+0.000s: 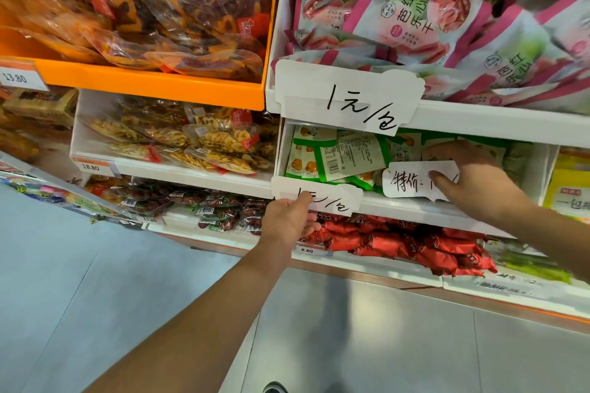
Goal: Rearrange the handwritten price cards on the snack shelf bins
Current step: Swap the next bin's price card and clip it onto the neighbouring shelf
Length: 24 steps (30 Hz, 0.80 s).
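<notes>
Three white handwritten price cards hang on white snack bins. The largest card (pixel 351 96) is fixed to the front rim of the upper bin of pink packets. A lower card (pixel 332 199) sits on the rim of the middle bin (pixel 399 202) of green packets; my left hand (pixel 292 222) pinches its lower left part, thumb over the writing. A third card (pixel 405 180) stands to its right inside the same bin; my right hand (pixel 472 182) holds it, thumb on its face and fingers behind.
Orange shelf (pixel 159 83) of clear chip bags at upper left, with printed tags 13.80 (pixel 16 76) and 18.80 (pixel 91 166) below. Red packets (pixel 399 242) fill the bin under my hands. A yellow sign (pixel 568 191) stands at far right. Grey floor lies below.
</notes>
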{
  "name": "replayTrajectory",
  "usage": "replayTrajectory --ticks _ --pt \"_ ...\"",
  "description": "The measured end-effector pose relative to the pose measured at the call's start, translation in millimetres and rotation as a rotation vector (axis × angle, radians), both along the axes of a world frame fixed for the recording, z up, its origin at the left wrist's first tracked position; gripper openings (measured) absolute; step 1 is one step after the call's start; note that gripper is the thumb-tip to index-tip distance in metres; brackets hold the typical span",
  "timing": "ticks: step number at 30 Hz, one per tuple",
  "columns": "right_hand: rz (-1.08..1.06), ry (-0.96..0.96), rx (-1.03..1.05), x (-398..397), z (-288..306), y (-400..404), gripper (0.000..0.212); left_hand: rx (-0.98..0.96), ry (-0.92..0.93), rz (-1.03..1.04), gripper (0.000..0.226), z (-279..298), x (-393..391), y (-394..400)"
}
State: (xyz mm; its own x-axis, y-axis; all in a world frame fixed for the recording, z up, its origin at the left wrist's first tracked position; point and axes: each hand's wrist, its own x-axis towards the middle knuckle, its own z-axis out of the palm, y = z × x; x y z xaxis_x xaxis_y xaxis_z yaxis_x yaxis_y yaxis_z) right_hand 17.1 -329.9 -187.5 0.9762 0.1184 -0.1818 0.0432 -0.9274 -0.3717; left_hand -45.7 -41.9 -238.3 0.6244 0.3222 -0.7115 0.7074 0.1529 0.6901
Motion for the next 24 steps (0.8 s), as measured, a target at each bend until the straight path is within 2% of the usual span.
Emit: replayTrajectory --ticks 7,15,20,24 --pt "0.049 0.165 -0.192 18 -16 -24 0.055 0.164 -0.072 -0.054 0.024 9 3 -15" --pt "0.005 0.163 -0.133 12 -23 -21 0.043 0.298 -0.209 -0.069 0.026 20 4 -36" --pt "0.014 0.210 -0.116 1 -18 -23 0.053 0.361 -0.309 -0.114 0.024 25 5 -54" --pt "0.016 0.229 -0.118 -3 -20 -25 0.057 0.328 -0.328 -0.171 0.025 31 9 -71"
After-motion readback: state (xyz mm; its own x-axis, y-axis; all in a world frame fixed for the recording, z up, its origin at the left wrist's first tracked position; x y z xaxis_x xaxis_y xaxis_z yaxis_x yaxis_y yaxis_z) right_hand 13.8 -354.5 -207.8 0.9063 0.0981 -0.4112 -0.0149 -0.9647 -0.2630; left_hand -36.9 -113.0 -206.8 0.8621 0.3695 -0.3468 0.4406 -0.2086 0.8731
